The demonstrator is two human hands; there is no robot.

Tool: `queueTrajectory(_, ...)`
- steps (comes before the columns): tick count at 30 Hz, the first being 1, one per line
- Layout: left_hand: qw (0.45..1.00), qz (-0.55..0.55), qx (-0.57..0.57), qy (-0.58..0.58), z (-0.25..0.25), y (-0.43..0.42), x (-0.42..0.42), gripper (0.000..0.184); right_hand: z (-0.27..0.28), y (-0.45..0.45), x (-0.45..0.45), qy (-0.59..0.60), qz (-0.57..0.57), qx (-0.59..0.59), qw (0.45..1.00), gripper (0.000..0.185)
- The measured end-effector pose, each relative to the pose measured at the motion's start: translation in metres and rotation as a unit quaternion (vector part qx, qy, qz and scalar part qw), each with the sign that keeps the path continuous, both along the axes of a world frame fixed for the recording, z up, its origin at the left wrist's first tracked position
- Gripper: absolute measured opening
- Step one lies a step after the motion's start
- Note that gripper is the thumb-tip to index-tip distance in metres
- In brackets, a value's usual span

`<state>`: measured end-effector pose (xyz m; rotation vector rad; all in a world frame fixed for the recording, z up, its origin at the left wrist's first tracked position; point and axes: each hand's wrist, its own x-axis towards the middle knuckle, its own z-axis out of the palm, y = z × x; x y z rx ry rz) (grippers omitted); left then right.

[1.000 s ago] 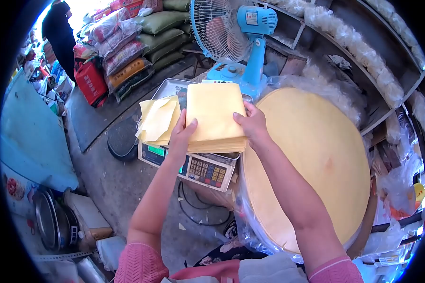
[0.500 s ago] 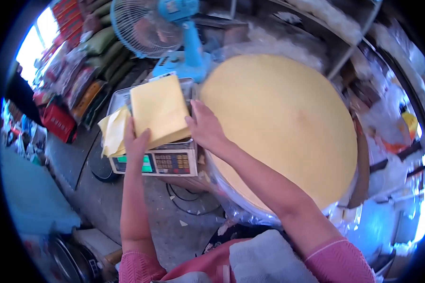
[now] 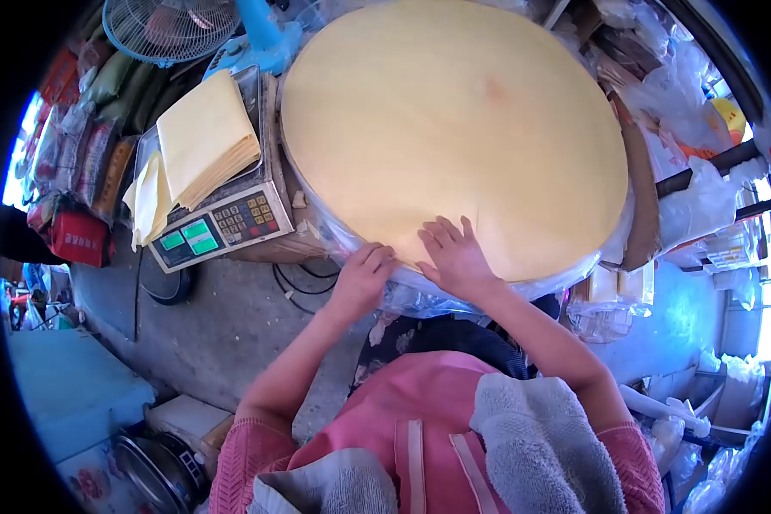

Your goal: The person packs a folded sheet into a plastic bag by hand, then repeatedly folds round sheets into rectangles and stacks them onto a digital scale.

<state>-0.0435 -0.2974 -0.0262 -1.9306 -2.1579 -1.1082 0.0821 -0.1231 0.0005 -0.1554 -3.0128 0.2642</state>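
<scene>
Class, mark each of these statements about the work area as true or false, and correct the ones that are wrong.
1. The folded yellow stack lies on the scale. True.
2. Both hands are holding the folded yellow stack. False: the left hand is at the near edge of the large round yellow sheet, and the right hand is on that sheet.
3. The displays on the scale are lit green. True.
4. The fan stands on top of the large round yellow sheet. False: the blue fan stands beyond the scale.
5. A loose yellow piece lies at the left side of the stack. True.
</scene>
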Motion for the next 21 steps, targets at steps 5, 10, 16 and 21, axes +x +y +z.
queueTrajectory(5,1.0,0.008,-0.011,0.01,0.002,-0.006,0.009,0.041,-0.017,-0.004,-0.004,0.011,0.008,0.073,0.997,0.033)
queueTrajectory(10,0.999,0.04,0.018,0.015,0.01,-0.001,0.007,0.038,-0.001,0.005,-0.011,0.056,-0.027,-0.079,0.995,0.018)
queueTrajectory(16,0.994,0.112,0.013,0.007,0.018,0.02,-0.007,0.035,0.028,0.04,-0.029,0.011,-0.149,-0.303,0.941,0.015)
queueTrajectory(21,0.987,0.152,0.015,0.038,0.02,0.032,-0.011,0.032,0.028,0.036,-0.044,0.03,-0.085,-0.197,0.976,0.03)
